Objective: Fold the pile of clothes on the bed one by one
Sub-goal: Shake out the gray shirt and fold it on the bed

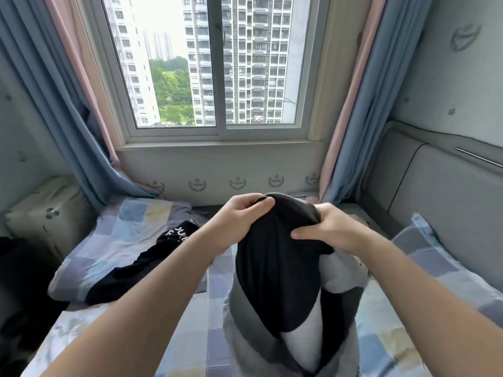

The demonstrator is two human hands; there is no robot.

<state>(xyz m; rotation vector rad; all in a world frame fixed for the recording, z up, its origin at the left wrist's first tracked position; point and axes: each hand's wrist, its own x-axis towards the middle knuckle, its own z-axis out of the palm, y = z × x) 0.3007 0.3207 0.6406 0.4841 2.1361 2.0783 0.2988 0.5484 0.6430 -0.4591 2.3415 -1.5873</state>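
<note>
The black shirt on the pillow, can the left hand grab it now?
Probably not yet: the left hand is busy gripping the black garment. The black shirt lies uncovered nearby, so after letting go it likely could.

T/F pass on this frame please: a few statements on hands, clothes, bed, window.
1. Both hands grip the black garment. True: the left hand and right hand pinch the top of the black garment.
2. The black garment lies flat on the bed. False: it is held up and hangs above the bed.
3. A second black garment with white lettering lies on the bed to the left. True.
4. The curtains cover the window. False: the curtains are pulled to the sides, and the window is uncovered.
5. A pillow lies at the right of the bed. True.
</note>
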